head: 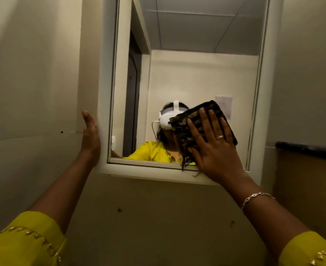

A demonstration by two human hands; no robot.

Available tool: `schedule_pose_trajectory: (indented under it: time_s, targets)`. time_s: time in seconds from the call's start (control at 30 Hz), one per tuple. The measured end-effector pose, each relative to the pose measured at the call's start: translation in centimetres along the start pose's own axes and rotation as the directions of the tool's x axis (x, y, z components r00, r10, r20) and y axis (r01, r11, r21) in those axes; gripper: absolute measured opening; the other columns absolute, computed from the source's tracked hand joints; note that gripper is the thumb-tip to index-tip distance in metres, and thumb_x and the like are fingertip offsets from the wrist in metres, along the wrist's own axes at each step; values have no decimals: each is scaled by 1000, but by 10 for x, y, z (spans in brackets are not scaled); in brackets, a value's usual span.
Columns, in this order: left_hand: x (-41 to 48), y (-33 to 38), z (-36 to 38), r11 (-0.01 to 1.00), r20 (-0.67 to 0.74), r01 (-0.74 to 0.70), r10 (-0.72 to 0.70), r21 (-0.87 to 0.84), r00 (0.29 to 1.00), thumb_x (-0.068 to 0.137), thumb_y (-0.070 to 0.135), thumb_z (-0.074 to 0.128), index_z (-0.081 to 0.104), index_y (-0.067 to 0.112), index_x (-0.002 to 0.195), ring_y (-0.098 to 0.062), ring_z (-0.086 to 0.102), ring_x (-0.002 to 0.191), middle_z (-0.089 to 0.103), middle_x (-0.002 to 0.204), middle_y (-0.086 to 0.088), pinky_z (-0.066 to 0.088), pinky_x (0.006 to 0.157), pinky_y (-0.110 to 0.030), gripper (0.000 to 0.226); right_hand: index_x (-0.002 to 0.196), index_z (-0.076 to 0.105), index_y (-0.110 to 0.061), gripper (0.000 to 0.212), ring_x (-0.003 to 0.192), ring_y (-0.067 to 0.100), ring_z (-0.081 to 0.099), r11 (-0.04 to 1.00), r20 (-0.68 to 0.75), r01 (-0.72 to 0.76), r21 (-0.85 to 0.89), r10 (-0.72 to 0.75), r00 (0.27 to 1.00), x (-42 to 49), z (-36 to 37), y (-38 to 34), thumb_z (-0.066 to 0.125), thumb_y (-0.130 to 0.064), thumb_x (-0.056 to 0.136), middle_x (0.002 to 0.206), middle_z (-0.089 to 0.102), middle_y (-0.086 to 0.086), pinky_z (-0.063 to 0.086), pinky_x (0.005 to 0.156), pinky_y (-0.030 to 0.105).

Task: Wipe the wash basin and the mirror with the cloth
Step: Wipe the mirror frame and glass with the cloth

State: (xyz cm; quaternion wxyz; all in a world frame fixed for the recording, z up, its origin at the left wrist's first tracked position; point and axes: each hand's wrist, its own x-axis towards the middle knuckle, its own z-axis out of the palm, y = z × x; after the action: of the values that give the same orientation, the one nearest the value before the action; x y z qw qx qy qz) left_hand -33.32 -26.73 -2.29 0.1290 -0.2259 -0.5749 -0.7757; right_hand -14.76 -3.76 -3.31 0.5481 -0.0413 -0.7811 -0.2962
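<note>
The right hand [214, 148] is raised flat against the mirror [196, 64], arm stretched upward. Its fingers [203, 120] are straight and spread, pressing a dark checked cloth [189, 121] onto the glass in the mirror's lower right part, not gripping it. The folded woven cloth stands roughly upright, its frayed fringe hanging over the mirror's bottom edge. The left hand [90, 135] stands edge-on against the left side of the mirror's smooth white frame [108, 73], fingers straight, holding nothing.

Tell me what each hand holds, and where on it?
The right hand presses the cloth flat to the mirror, fingers spread across its right half. The left hand holds nothing.
</note>
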Motion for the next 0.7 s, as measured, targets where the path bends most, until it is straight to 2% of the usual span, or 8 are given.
schedule_pose_trajectory:
  time_s: [0.07,0.17,0.27,0.33,0.4,0.5,0.6,0.7]
  targets:
    - [-1,1,0,1000,11,5,-5,1,1000,68,84,8,26,19,144,-33,25,138,27,151,-14,18,112,-57,102,146,14,-19,60,142,31,4,999,8,-43,-21,43,999,-9,-2,15,32,-41,93,154,9,17,6,116,46]
    - [0,0,2,1000,22,-22,22,-3,1000,89,63,2,19,18,146,-29,18,141,20,154,-10,14,115,-53,74,147,14,-19,62,143,30,3,991,16,-128,-43,129,992,-17,-5,30,31,-43,92,154,8,17,6,115,46]
    - [0,0,3,999,9,-30,30,13,1000,89,64,4,18,20,145,-29,18,141,21,153,-9,14,114,-53,73,147,14,-19,62,142,31,1,965,-4,-263,-16,263,965,-22,-5,31,29,-45,92,154,7,19,3,115,47]
    - [1,-1,2,1000,10,-23,23,5,1000,88,65,4,20,20,145,-28,19,141,22,153,-8,15,114,-53,75,147,13,-17,63,142,34,1,921,-28,-390,-1,389,921,-24,-4,22,26,-46,93,153,7,22,0,114,45]
    - [2,-2,3,1000,11,-21,21,-1,1000,89,64,5,19,20,146,-26,19,141,21,154,-7,14,115,-51,73,147,11,-15,65,141,38,1,849,-42,-528,25,529,848,-24,-2,8,24,-47,92,152,6,25,-2,113,46]
    - [2,-3,4,1000,-1,-21,20,-10,1000,90,61,5,17,19,146,-24,17,142,19,154,-6,12,116,-48,71,146,8,-11,68,139,45,3,735,-24,-672,88,676,737,-19,3,-16,23,-47,90,150,5,31,3,111,54]
    - [1,-3,6,1000,-20,-28,28,-9,999,91,59,5,17,19,146,-23,16,142,19,154,-5,11,116,-45,69,144,9,-9,69,136,50,5,684,-19,-721,111,727,686,-15,7,-34,25,-47,89,147,7,36,13,106,61]
    - [-1,-2,8,999,-31,-40,40,4,999,93,56,5,16,18,146,-22,15,142,17,155,-5,10,115,-43,66,144,8,-9,70,137,49,5,679,-7,-725,116,731,683,-12,10,-45,27,-47,89,148,7,35,13,106,61]
